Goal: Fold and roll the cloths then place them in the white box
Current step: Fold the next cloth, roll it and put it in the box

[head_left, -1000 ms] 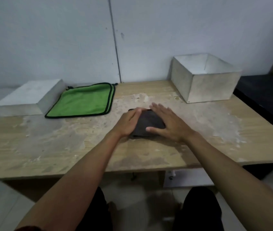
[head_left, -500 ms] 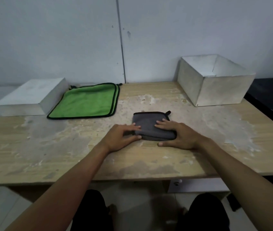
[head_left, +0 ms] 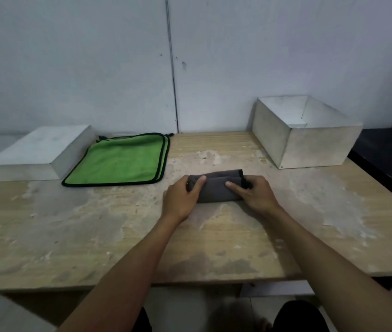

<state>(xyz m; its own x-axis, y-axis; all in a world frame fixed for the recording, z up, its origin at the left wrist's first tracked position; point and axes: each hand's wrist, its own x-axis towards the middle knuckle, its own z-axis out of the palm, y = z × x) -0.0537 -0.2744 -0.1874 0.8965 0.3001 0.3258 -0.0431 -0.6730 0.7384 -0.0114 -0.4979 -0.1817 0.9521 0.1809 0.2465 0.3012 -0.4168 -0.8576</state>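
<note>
On the worn wooden tabletop (head_left: 70, 236), a grey cloth (head_left: 216, 188) lies partly rolled into a short, thick bundle at the centre, its long axis running from 9 to 3 o'clock. A flat flap of the same cloth shows along the 12 o'clock edge of the roll, with black trim and a small loop at its 3 o'clock end.

The left hand (head_left: 180, 200) grips the 9 o'clock end of the bundle, thumb laid over the top and fingers curled round the far side. The right hand (head_left: 254, 195) holds the 3 o'clock end the same way, thumb pointing toward 9 o'clock across the roll and fingers wrapped over the far edge. Both forearms reach in from 6 o'clock.

At about 10 o'clock from the bundle, a stack of green cloths (head_left: 123, 161) with black edging lies flat, near but apart from the grey one. Just beside that stack, at its 9 o'clock side, sits a closed white block-shaped box (head_left: 39, 149).

The open white box (head_left: 319, 147) stands at 2 o'clock from the hands, well apart from the grey cloth, against the pale wall (head_left: 94, 68). What can be seen of its inside holds no cloth.
</note>
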